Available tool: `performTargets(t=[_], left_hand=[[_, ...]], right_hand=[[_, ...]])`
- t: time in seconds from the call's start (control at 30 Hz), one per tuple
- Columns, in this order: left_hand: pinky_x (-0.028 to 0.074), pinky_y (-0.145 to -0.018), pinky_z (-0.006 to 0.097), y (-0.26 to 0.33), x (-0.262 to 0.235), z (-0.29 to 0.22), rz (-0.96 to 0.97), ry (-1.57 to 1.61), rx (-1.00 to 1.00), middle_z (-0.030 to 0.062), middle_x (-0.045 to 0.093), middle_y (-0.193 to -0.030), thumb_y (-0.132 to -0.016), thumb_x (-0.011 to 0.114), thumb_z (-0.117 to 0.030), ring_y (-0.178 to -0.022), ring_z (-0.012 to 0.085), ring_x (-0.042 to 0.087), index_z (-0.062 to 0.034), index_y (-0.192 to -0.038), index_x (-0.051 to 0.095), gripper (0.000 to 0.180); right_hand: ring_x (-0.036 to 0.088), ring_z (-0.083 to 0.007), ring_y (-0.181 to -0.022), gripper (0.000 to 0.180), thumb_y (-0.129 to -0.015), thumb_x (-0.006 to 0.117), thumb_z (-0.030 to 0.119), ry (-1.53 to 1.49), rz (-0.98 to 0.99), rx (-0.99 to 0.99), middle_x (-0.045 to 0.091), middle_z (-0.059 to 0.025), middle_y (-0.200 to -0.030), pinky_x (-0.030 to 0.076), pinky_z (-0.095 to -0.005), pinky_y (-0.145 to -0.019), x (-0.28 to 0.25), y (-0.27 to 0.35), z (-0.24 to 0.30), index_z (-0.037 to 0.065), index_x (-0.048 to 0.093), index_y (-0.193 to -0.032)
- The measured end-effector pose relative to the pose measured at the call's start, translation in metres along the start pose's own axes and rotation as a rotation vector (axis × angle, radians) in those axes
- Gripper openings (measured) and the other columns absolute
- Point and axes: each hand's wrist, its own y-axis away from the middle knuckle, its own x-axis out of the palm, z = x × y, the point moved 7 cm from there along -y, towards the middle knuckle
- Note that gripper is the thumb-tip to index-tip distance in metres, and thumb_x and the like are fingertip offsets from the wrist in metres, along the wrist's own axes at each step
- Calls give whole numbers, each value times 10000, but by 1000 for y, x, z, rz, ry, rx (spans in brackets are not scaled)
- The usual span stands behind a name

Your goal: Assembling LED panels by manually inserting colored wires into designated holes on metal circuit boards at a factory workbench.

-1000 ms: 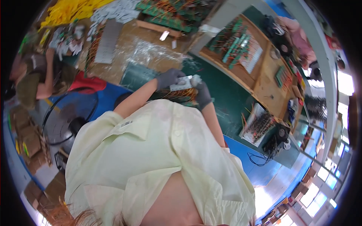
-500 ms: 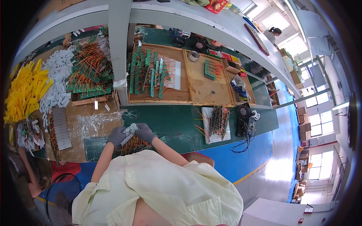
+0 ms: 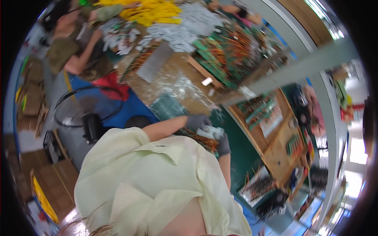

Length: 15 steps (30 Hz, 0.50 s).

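Observation:
My left hand (image 3: pixel 198 121), in a grey glove, is closed at the left side of a bunch of small white pieces (image 3: pixel 214 132). At the bunch's right edge my right hand (image 3: pixel 223 144), gloved in grey too, is closed on it. Motion blur hides the single pieces and the exact finger grip. Just below the hands, at the bench edge by my shirt, lie orange-wired circuit boards (image 3: pixel 202 142), partly covered by my hands and the white pieces.
A wooden tray (image 3: pixel 260 147) with wired boards lies right of my hands, under a grey shelf post (image 3: pixel 271 72). Heaps of yellow strips (image 3: pixel 151 11), white pieces (image 3: pixel 179 29) and wired boards (image 3: pixel 232 51) fill the far side. A co-worker (image 3: pixel 75 47) sits left, near a black fan (image 3: pixel 91 128).
My view has swung left and tilted, so the bench appears rotated and the co-worker and fan show fully. Both hands still hold the white pieces, and the hands now look slightly farther apart.

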Motion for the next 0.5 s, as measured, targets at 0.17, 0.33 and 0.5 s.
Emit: performTargets(t=[0.17,0.33,0.5], left_hand=[[538,-799,399,2,6,18,-153,-229,-78,128,753,-941,-692,792,-345,-834,266,703,-54,-1060,755,471],[550,-728,451,8,-1,-17,-361,-611,-381,179,721,-847,-694,733,-321,-807,362,697,-83,-831,776,278],[553,-744,438,14,-7,-41,-341,-672,-414,178,727,-881,-690,746,-328,-847,361,703,-85,-892,783,318]], right_hand=[[658,-235,-999,359,-871,730,208,-158,-65,143,669,-97,-1113,539,-416,-868,22,11,-1,24,629,-1162],[630,-436,-811,205,-853,660,227,1279,-620,-186,654,-218,-893,493,-506,-669,72,29,71,47,627,-946],[679,-378,-835,269,-858,681,225,1058,-570,-155,699,-184,-966,527,-442,-694,65,30,56,16,633,-1020]])
